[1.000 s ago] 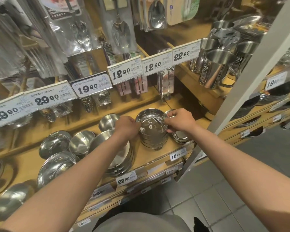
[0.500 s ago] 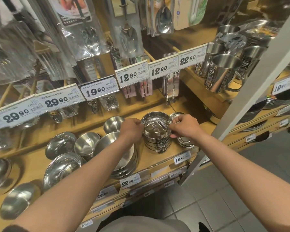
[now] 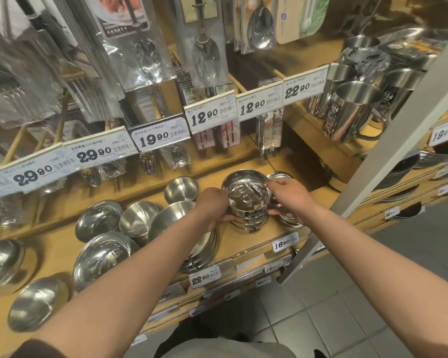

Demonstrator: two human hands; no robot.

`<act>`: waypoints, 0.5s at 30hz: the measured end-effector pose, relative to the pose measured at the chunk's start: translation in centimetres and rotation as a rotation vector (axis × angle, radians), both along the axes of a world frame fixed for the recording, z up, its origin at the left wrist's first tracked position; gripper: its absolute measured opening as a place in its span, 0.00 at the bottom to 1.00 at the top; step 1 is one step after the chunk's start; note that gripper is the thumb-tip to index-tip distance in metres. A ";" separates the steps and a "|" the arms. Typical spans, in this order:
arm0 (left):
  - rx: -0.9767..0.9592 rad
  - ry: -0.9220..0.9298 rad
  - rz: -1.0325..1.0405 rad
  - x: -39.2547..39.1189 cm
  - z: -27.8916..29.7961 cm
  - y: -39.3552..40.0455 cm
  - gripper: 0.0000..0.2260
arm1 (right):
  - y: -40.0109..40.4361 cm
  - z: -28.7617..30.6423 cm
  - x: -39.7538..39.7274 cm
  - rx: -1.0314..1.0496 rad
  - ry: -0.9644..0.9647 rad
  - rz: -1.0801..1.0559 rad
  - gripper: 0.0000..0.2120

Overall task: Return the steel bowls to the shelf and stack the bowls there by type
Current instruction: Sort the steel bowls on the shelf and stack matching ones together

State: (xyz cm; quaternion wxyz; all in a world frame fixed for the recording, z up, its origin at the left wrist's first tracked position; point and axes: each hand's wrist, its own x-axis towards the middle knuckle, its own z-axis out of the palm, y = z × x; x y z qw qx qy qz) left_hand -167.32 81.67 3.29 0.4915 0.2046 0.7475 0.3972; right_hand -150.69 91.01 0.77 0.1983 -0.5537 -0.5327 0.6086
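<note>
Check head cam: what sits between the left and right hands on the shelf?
In the head view, a stack of straight-walled steel bowls; left hand and right hand grip it from opposite sides.

Above me hang packaged spoons (image 3: 207,56) behind white price tags (image 3: 213,115) — steel mugs (image 3: 352,113) stand to my right, grey floor tiles (image 3: 347,313) lie below

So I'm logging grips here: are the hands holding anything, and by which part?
Yes. Both hands hold the bowl stack by its sides: left hand on its left wall, right hand on its right, fingers at the rim.
</note>
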 end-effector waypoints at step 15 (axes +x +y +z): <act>-0.033 -0.027 0.043 0.3 0.6 0.7 0.13 | 1.5 0.9 -0.4 0.067 -0.126 0.062 0.16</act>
